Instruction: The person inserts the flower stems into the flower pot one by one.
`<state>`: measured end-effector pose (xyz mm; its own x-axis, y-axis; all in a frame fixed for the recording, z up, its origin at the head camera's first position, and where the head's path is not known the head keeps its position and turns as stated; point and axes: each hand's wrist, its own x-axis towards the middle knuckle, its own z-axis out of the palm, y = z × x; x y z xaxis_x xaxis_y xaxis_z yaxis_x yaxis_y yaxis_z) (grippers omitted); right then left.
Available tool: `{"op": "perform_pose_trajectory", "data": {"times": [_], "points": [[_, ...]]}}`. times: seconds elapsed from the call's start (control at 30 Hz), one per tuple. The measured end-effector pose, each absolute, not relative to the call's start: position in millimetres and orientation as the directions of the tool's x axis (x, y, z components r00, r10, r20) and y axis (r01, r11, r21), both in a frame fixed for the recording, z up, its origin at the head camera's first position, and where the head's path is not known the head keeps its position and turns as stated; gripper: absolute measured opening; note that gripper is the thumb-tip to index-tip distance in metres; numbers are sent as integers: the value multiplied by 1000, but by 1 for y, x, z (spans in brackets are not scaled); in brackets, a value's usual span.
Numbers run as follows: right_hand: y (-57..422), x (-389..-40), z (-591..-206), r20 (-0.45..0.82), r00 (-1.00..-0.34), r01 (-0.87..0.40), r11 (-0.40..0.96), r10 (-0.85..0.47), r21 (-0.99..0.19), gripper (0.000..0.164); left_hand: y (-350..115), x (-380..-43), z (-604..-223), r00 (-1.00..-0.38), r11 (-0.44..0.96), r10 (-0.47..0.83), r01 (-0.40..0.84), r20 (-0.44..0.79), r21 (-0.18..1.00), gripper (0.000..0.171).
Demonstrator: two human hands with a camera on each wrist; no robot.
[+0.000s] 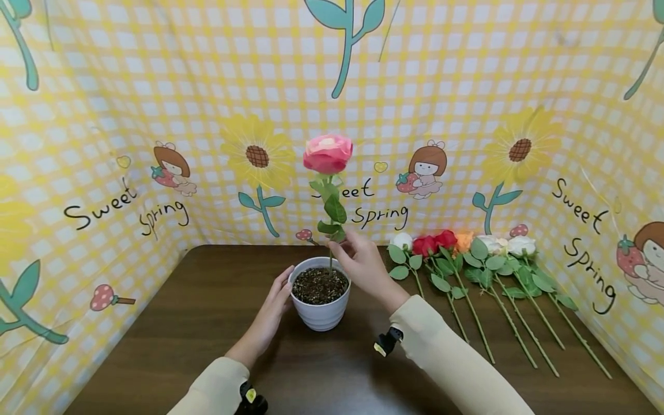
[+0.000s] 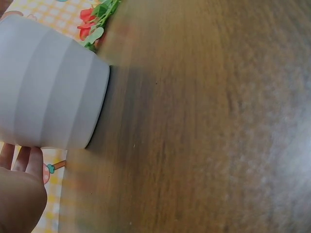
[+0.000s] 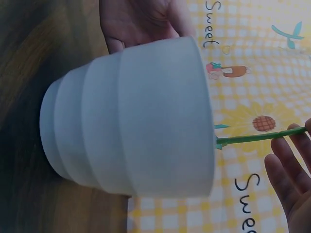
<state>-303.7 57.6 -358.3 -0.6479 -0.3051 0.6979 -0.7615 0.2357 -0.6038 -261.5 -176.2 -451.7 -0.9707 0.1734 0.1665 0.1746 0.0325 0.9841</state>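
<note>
Sleeves (image 1: 459, 360) lay foremost as near-straight left fingers (image 2: 35, 163) braced the pot (image 1: 320, 314) on the bench (image 1: 171, 323) and right fingers (image 3: 278, 174) pinched the rose (image 1: 328, 157) upright in the soil (image 1: 317, 288), where steady pressure seemed advisable.

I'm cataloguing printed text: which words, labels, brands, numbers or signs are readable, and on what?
"Sweet Spring": cloth, left, head view.
"S…eet Spring": cloth, centre; the rose partly hides the first word.
"Sweet Spring": cloth, right.
"Sweet": cloth, sideways, right wrist view.
"Swee": cloth, same view, cut off at the frame's edge.
Pot: no words, numbers or brands show.
Yellow patches on black wrist devices: any text is too small to read.
</note>
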Motion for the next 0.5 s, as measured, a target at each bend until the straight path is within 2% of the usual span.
{"op": "perform_pose_trajectory", "data": {"times": [0.13, 0.5], "points": [[48, -307, -360, 678, -657, -752, 219, -329, -622, 27, -176, -262, -451, -973, 44, 170, 167, 157, 985, 52], [27, -313, -365, 648, -678, -732, 234, -348, -640, 23, -175, -262, -450, -976, 51, 164, 150, 140, 987, 53]]}}
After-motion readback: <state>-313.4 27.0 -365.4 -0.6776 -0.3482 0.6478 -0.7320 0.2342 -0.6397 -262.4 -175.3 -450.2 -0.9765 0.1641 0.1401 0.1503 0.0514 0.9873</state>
